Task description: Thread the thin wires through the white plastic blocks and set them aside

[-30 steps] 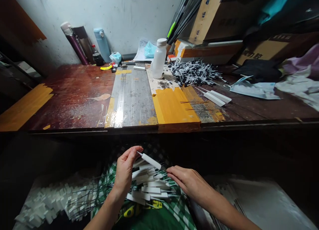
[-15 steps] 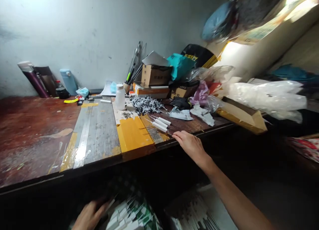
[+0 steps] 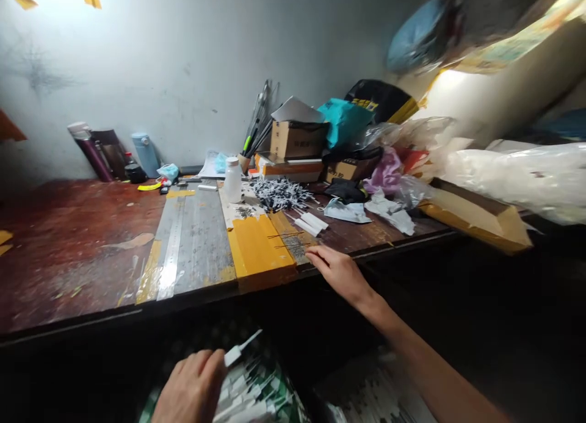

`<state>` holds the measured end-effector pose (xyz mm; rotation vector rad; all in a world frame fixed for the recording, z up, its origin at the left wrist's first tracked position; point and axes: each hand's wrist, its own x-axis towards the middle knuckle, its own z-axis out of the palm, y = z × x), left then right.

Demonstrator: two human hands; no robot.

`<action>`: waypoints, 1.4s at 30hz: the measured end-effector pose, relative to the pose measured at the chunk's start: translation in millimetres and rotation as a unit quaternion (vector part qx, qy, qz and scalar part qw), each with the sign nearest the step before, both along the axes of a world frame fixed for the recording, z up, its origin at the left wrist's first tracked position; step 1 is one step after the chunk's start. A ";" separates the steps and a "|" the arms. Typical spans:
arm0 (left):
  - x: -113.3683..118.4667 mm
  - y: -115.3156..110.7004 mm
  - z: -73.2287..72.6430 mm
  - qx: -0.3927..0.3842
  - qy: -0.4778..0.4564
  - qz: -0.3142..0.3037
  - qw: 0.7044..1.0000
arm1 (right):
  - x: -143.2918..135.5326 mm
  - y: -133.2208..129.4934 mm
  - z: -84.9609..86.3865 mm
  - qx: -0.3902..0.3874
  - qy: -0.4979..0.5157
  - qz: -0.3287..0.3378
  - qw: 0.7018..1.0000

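Low in the view, my left hand (image 3: 195, 383) is closed on a white stick-like piece (image 3: 240, 348) with a thin tip, above a green-and-white container (image 3: 286, 383) full of similar white pieces. My right hand (image 3: 336, 273) is at the table's front edge, thumb and forefinger pressed together; anything between them is too small to make out. Just beyond those fingertips, thin dark wires (image 3: 286, 235) lie across the yellow-taped board (image 3: 256, 252). A few white pieces (image 3: 309, 224) rest behind my right hand, in front of a pile of small black-and-white parts (image 3: 284, 194).
A white bottle (image 3: 233, 182) stands beside the pile. A metal ruler (image 3: 173, 249) lies on the grey board. Cardboard boxes (image 3: 297, 140), a face mask (image 3: 347, 211) and an open carton (image 3: 480, 212) are to the right. Flasks (image 3: 145, 154) stand at the back left.
The view has shifted left. My left hand has risen, with the white piece now clearly visible. My right hand has moved from the white pieces' ends towards the wires, and fewer white pieces lie there.
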<state>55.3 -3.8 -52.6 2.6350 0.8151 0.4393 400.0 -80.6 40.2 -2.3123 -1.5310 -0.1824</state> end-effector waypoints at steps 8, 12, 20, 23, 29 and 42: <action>27.3 -25.3 88.8 0.007 -0.413 0.075 0.907 | -94.7 -18.3 -19.4 0.072 0.263 0.308 0.911; 21.9 -14.9 90.3 -0.124 -0.507 0.154 0.839 | -109.3 -18.8 -32.8 0.126 0.207 0.323 0.915; 33.2 -13.5 19.6 -0.495 -0.459 0.213 0.707 | -126.2 -23.7 -68.0 -0.034 0.238 0.301 0.923; 27.3 -1.6 7.3 -0.509 -0.489 0.262 0.659 | -122.6 -29.3 -86.4 -0.088 0.213 0.282 0.931; 24.2 12.0 -3.3 -0.519 -0.488 0.271 0.647 | -118.6 -32.4 -96.7 -0.120 0.199 0.275 0.933; 29.8 9.4 -13.5 -0.515 -0.468 0.261 0.669 | -116.9 -34.3 -100.9 -0.119 0.212 0.267 0.932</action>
